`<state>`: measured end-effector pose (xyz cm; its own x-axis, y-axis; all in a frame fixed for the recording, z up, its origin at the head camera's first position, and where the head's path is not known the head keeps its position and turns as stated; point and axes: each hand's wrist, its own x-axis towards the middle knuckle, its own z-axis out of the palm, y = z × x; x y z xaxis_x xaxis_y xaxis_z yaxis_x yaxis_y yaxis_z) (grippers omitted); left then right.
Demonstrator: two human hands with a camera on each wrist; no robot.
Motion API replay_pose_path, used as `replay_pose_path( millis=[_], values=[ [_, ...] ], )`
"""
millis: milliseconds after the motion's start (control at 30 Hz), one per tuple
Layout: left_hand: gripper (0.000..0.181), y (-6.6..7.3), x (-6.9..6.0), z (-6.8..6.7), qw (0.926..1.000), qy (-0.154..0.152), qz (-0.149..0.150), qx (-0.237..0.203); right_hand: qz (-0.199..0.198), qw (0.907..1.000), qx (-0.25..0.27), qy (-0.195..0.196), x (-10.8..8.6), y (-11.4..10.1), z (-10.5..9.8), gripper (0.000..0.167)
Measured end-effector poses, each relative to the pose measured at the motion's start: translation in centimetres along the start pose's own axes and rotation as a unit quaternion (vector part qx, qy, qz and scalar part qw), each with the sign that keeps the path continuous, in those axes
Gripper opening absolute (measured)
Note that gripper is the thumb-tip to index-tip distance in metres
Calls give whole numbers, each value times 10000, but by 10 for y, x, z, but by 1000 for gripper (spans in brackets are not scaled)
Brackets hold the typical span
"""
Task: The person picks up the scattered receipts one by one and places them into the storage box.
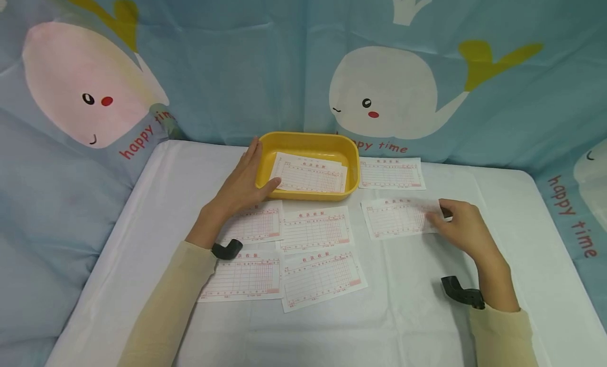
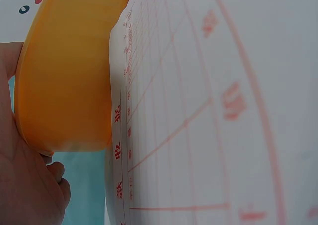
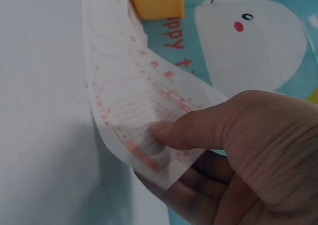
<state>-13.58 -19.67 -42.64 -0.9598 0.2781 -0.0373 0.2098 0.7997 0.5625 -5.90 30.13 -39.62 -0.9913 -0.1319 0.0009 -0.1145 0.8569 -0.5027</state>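
My left hand [image 1: 244, 182] grips the near left corner of a yellow tray [image 1: 308, 196], its thumb over the rim and its fingers along the outside of the left wall. Inside the tray lie printed receipt slips [image 1: 310, 174], overlapping. Between thumb and fingers, my right hand [image 1: 462, 227] pinches the right end of another receipt slip [image 1: 398, 219], red-lined on white. In the right wrist view this slip [image 3: 144, 101] bends upward at the pinched end, with the thumb on its printed face. In the left wrist view the tray [image 2: 69, 76] stands beside a close, blurred slip [image 2: 184, 111].
Several receipt slips [image 1: 315, 230] lie in front of the tray, some partly under the left forearm. One more slip [image 1: 392, 174] lies against the tray's right side. A white cloth [image 1: 379, 325] covers the table. Behind it hangs a blue whale-print curtain [image 1: 237, 66].
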Motion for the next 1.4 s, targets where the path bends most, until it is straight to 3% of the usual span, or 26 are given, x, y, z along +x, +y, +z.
replay_pose_path(
  millis=[133,400,600,700,900,1100,1233,1300,1400],
  values=[
    [106,1,1,0,10000,-22,36,20,-12,10000,21,-17,-4,4,-8,14],
    [106,0,0,0,10000,-47,38,42,409,9968,679,-100,-10,9,-23,23],
    [105,-1,-1,-3,10000,-61,-13,64,728,9891,1251,-269,-8,12,-23,34],
    [106,0,0,-2,10000,-62,47,29,875,9828,1613,-205,-8,16,-24,31],
    [106,1,-1,-1,9999,-74,77,33,987,9600,2620,68,-5,18,-18,13],
    [107,2,-1,-2,9999,-81,40,86,970,9417,3145,695,4,4,-10,9],
    [107,1,-1,-2,9999,-38,52,94,1124,9088,3906,945,14,-7,-9,9],
    [107,1,-1,-2,9999,-18,46,113,1250,8975,4115,974,20,-12,-9,9],
    [106,1,0,-1,9999,1,63,140,1334,8945,4153,980,28,-19,-8,7]
  ],
)
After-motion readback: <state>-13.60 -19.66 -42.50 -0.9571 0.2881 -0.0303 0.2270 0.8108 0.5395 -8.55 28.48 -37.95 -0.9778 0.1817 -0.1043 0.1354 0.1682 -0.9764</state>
